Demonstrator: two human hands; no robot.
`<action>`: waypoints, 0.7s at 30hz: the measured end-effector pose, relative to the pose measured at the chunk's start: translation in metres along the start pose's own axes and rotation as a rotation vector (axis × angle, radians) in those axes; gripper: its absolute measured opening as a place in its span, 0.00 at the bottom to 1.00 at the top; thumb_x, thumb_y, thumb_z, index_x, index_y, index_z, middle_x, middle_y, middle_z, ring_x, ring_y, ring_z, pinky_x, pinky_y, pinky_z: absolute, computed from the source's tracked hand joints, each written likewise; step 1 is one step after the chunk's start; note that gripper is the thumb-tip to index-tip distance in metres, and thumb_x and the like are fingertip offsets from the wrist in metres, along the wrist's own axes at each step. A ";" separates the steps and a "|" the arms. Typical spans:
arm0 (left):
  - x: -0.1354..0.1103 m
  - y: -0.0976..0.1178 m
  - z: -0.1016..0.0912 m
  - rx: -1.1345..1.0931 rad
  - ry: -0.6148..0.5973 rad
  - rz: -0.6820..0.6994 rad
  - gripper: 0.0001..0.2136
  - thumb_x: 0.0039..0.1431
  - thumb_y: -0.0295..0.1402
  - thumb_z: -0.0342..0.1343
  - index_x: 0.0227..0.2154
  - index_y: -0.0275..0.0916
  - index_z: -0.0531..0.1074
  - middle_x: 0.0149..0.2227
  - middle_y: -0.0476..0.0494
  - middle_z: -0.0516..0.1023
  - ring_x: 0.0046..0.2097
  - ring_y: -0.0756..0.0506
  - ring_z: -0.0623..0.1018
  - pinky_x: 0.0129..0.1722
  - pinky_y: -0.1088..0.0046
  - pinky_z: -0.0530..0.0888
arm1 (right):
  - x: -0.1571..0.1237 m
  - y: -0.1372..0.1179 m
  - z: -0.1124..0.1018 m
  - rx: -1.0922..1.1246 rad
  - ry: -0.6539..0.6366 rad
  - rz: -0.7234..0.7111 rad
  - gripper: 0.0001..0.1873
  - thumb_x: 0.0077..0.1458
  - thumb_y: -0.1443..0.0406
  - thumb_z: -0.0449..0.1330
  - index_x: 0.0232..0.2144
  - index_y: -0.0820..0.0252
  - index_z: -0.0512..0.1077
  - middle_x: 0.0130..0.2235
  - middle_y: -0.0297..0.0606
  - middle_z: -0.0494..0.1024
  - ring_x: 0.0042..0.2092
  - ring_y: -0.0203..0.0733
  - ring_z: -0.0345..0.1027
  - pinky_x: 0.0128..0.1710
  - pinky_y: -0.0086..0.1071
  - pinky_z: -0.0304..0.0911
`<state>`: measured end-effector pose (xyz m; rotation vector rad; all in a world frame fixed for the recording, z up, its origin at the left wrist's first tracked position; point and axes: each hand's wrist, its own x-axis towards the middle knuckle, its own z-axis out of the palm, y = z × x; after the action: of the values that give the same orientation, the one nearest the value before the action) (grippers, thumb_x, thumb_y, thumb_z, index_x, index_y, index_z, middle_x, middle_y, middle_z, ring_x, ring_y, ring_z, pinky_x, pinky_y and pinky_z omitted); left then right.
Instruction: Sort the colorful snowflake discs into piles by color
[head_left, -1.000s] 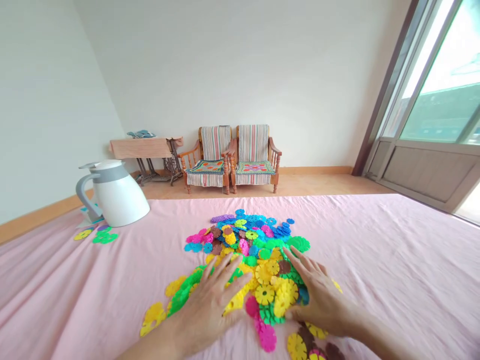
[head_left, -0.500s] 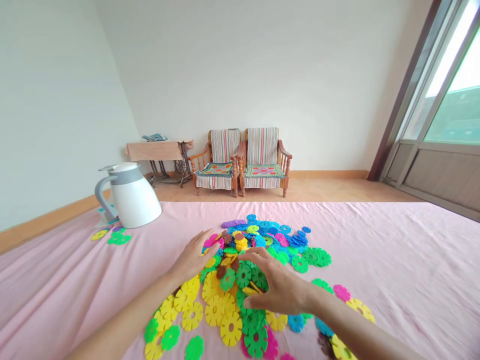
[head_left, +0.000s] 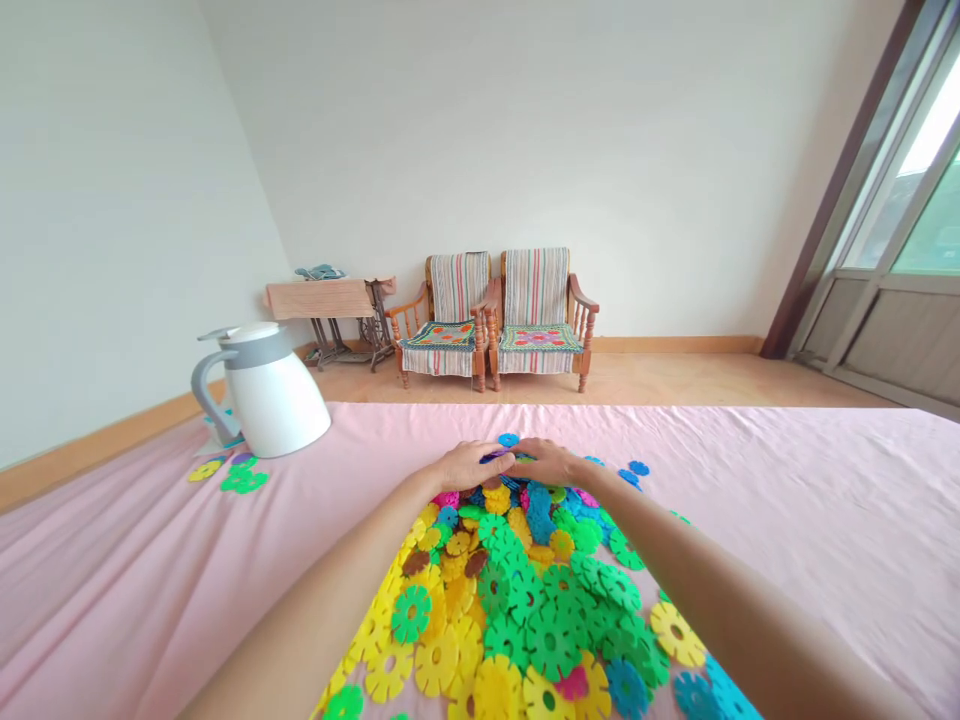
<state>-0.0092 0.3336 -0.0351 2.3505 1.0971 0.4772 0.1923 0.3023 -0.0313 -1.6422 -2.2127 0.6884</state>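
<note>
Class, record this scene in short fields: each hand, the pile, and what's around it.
Left hand: palm down at the pile's far edge, beside a purple disc.
Right hand: palm down, touching the left hand's fingers.
Pile: plastic discs, mostly yellow, green and blue.
Surface: pink sheet.
Nearby: white jug, two wooden armchairs.

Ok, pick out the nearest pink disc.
The pink disc low in the heap among yellow ones; others lie by the left hand and right hand.

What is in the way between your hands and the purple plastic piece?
Nothing visible: the left hand and right hand meet over the purple plastic piece, at the far end of the heap of colourful plastic flower discs.
</note>
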 end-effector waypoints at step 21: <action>-0.128 0.052 -0.016 0.132 0.011 0.136 0.17 0.52 0.34 0.57 0.46 0.42 0.72 0.49 0.43 0.75 0.52 0.41 0.72 0.53 0.66 0.66 | -0.174 0.005 -0.016 0.033 0.132 -0.251 0.24 0.47 0.69 0.57 0.49 0.53 0.68 0.52 0.41 0.71 0.55 0.48 0.62 0.55 0.46 0.57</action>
<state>-0.0639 0.2091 -0.0053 2.5523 1.0054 0.4800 0.2567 0.1405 -0.0134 -1.3223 -2.2461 0.5304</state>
